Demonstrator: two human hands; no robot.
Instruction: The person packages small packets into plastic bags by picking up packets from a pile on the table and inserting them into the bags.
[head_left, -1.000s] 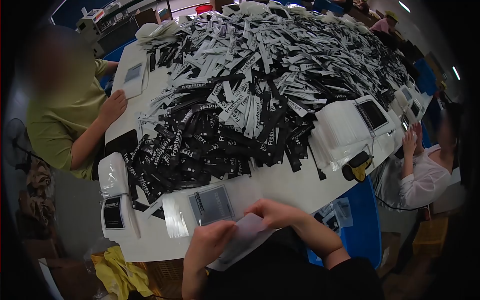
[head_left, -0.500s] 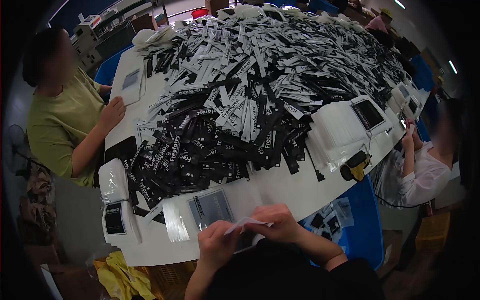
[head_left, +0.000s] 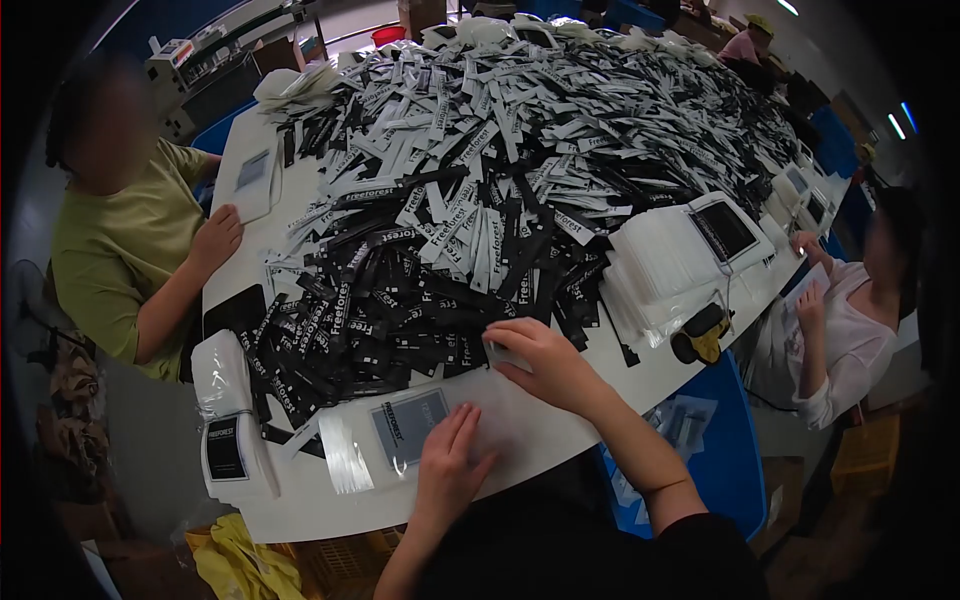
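Note:
My left hand (head_left: 455, 465) rests with fingers stretched on the stack of clear plastic bags (head_left: 345, 455), beside a grey printed panel (head_left: 408, 425) marked FREEFOREST. My right hand (head_left: 545, 365) is at the near edge of the pile, by the bags' far right end. Its thumb and fingers are curved and apart; a small pale patch shows between them, and I cannot make out what it is. Closest to it are black Freeforest packets (head_left: 440, 315), long and narrow, with white packets (head_left: 465, 230) heaped behind.
Another bag stack (head_left: 225, 450) lies at the table's left corner, and a larger bag stack (head_left: 660, 260) at right near a black-and-yellow object (head_left: 703, 335). A blue bin (head_left: 725, 435) holding filled bags stands below the right edge. Co-workers sit left and right.
Both hands were together, pinching a thin pale sheet at the table's front edge. They have parted: my right hand reached forward to the pile, and my left lies flat on the bags.

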